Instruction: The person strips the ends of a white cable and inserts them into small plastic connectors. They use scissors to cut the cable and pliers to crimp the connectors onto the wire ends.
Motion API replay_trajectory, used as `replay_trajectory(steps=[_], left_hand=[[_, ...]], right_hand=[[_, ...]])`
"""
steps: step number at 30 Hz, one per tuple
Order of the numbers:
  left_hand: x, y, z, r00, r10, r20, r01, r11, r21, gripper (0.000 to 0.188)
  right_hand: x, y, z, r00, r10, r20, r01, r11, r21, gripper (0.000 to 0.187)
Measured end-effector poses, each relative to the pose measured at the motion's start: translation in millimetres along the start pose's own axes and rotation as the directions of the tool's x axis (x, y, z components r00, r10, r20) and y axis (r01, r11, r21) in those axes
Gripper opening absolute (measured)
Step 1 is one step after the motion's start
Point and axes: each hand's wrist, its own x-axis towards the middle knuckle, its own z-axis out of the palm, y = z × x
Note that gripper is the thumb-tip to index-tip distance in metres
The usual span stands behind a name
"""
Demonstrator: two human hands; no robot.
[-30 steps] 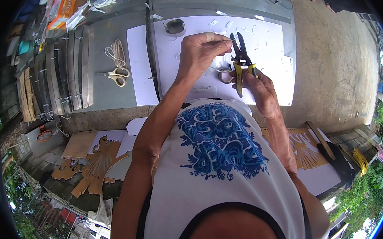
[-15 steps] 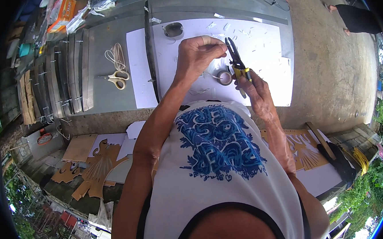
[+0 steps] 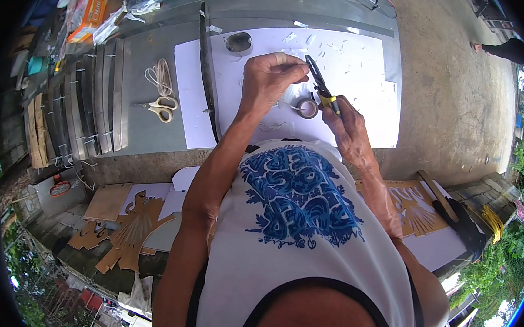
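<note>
My left hand [image 3: 275, 77] is closed in a pinch at the jaws of the wire strippers. What lies between its fingertips is too small to make out. My right hand [image 3: 349, 130] grips the wire strippers [image 3: 319, 79], a tool with black jaws and yellow-and-black handles, its tip pointing away from me. The jaws look closed beside my left fingertips. Just below them a roll of tape [image 3: 307, 108] lies on the white sheet [image 3: 363, 95]. A thin wire [image 3: 271, 126] rests on the sheet nearer to me.
Left of the sheet are scissors [image 3: 162, 108], a coil of pale cord [image 3: 159, 78] and several tied dark strips [image 3: 97, 102]. One long dark strip [image 3: 206, 76] crosses the sheet. Small clear scraps [image 3: 311, 39] lie beyond my hands. A person's leg [image 3: 500, 51] shows far right.
The wire strippers' jaws have closed, and their handles have drawn together in my right hand. My left hand has barely moved. The person at far right has moved farther toward the edge.
</note>
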Motion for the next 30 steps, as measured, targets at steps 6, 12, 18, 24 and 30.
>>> replay_trajectory(steps=[6,12,18,24,30], left_hand=[[0.3,-3.9,-0.7,1.0,-0.004,0.0,0.004,1.0,-0.012,0.018],[0.6,-2.4,-1.5,0.999,-0.035,0.037,0.035,0.999,0.015,0.018],[4.4,-3.5,4.2,0.994,0.031,0.101,-0.036,0.998,0.054,0.018],[9.3,11.3,19.4,0.982,0.002,0.187,0.05,0.961,-0.272,0.015],[21.3,-3.9,30.3,0.962,0.001,0.274,0.121,0.896,-0.427,0.012]], right_hand=[[-0.3,5.9,4.2,1.0,-0.01,-0.014,0.01,1.0,0.004,0.026],[-1.8,14.3,7.1,0.983,-0.184,0.011,0.181,0.954,-0.241,0.014],[-3.4,16.5,13.7,0.977,-0.165,-0.132,0.133,0.966,-0.221,0.016],[-10.0,-6.1,5.2,0.978,0.18,-0.101,-0.154,0.963,0.22,0.027],[-7.6,3.3,23.1,0.891,0.436,-0.125,-0.086,0.434,0.897,0.039]])
